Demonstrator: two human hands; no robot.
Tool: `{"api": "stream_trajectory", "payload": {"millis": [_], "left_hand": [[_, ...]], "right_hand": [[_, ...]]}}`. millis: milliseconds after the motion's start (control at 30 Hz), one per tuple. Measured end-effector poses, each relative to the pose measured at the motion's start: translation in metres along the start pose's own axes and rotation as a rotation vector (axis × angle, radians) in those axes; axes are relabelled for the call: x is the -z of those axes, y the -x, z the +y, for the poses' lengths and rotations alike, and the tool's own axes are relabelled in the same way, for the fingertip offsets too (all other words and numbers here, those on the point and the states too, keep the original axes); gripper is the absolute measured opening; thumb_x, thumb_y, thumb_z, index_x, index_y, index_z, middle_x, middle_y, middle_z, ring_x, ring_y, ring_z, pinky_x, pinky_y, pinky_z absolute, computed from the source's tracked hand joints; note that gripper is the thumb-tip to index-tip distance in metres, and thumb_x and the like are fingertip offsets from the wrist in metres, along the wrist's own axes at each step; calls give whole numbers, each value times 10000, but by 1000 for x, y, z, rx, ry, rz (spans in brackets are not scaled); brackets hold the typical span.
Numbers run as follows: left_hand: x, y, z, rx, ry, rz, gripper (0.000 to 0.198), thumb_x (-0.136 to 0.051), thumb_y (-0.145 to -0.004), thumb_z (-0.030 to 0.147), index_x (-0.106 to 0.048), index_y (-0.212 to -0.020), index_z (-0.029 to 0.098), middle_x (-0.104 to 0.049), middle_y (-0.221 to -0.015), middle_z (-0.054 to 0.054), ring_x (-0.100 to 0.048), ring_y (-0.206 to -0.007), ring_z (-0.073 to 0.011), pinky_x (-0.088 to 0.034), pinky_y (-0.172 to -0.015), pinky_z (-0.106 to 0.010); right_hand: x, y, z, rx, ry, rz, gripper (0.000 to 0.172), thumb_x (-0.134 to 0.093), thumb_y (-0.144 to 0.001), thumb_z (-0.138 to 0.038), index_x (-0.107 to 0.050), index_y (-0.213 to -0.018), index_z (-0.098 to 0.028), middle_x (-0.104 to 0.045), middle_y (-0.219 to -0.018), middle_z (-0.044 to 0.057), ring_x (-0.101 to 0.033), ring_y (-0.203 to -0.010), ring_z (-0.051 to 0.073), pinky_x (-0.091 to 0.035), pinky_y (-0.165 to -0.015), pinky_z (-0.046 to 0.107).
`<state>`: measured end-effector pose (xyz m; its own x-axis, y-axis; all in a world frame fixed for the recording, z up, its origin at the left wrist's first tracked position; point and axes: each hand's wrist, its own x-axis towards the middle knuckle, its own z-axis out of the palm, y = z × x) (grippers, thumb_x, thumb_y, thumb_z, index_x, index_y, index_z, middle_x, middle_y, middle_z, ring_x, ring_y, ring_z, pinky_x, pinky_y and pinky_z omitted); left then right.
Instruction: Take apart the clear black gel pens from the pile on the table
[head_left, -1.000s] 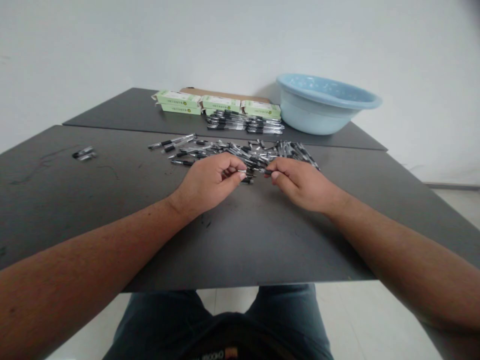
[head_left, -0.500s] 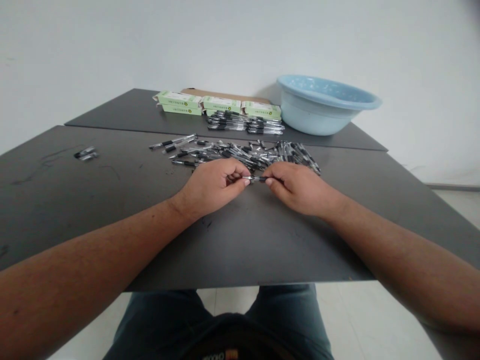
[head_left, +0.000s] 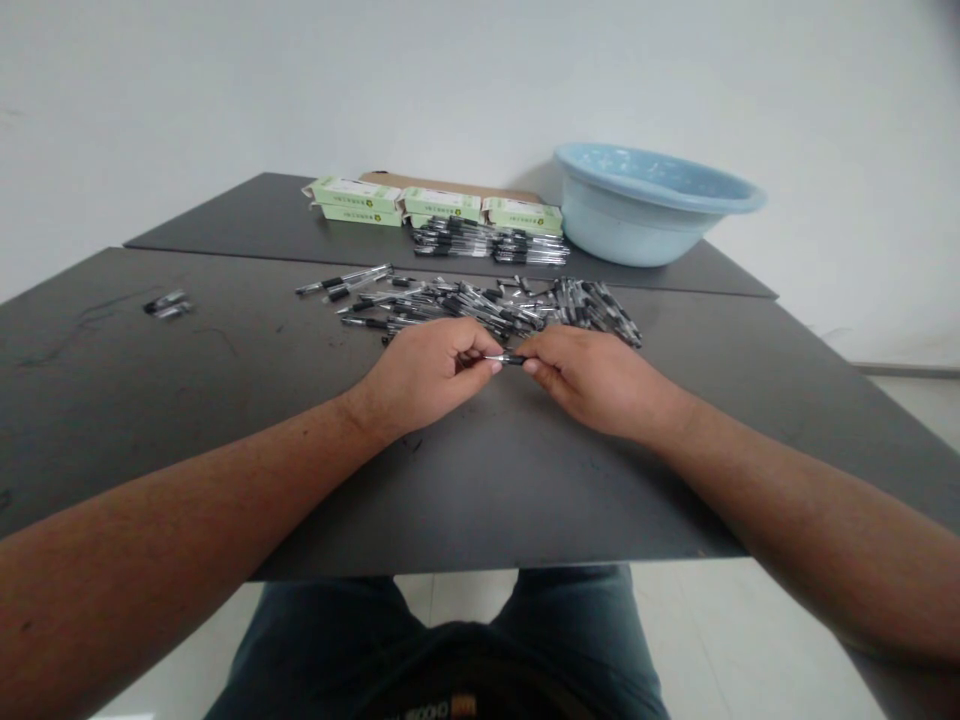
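- Two hands met at a dark desk [head_left: 480,490], left hand [head_left: 424,375] and right hand [head_left: 604,380] each pinching one end of a slim pen [head_left: 513,359] between fingers [head_left: 474,378].
- The step appeared to be joining or separating pen parts, though fingers obscured the ends; the next move called for steady alignment.
- Pale at left, black toward the right, it sat nearly level before a pile of pens [head_left: 484,308].

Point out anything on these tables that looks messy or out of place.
Dark scrawls mark the left of the near table, perhaps stray ink. A clump of clear-and-black pieces lies there, apart from the jumbled pens mid-table. At the back, the upper left green box has its end flap sticking out.
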<state>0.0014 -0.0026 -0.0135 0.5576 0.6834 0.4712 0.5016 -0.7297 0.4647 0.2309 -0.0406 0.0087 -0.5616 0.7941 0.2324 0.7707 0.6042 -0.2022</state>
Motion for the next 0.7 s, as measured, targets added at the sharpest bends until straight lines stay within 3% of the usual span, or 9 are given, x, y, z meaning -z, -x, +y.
{"api": "stream_trajectory", "payload": {"millis": [200,333,400,533,700], "left_hand": [[1,0,0,-1,-6,-31,137,-632,-875,285,-720,-939,202,-727,-815,11,-673,-754,-150,-467,-697,-263],[2,0,1,-7,-24,-27,149,-628,-883,303,-720,-937,200,-725,-820,5,-670,-758,-155,-468,-702,-269],[2,0,2,-16,-20,-30,148,-625,-885,296,-721,-942,199,-726,-828,3,-669,-759,-154,-471,-708,-267],[2,0,1,-35,-4,-36,156,-629,-886,289,-722,-964,192,-726,-840,2,-669,-756,-147,-475,-707,-260],[2,0,1,-46,-11,-25,157,-631,-880,287,-722,-964,190,-727,-836,3,-673,-768,-153,-473,-701,-264]], "right_hand": [[0,2,-1,-17,-4,18,274,-501,-984,-263,-638,-1208,-188,-730,-1125,86,-668,-1022,234,-478,-874,332],[2,2,-1,-45,28,88,186,-640,-895,-285,-663,-1054,-190,-732,-961,64,-670,-897,221,-471,-774,301],[4,2,-1,-32,72,62,142,-602,-928,-289,-683,-991,-189,-731,-914,68,-668,-876,221,-461,-767,303],[6,2,-1,-7,83,-17,248,-481,-1004,-293,-706,-1021,-190,-748,-945,76,-675,-887,218,-457,-786,308],[6,3,0,-10,37,74,178,-631,-916,-296,-678,-1039,-175,-729,-945,62,-667,-877,203,-458,-760,284]]}}
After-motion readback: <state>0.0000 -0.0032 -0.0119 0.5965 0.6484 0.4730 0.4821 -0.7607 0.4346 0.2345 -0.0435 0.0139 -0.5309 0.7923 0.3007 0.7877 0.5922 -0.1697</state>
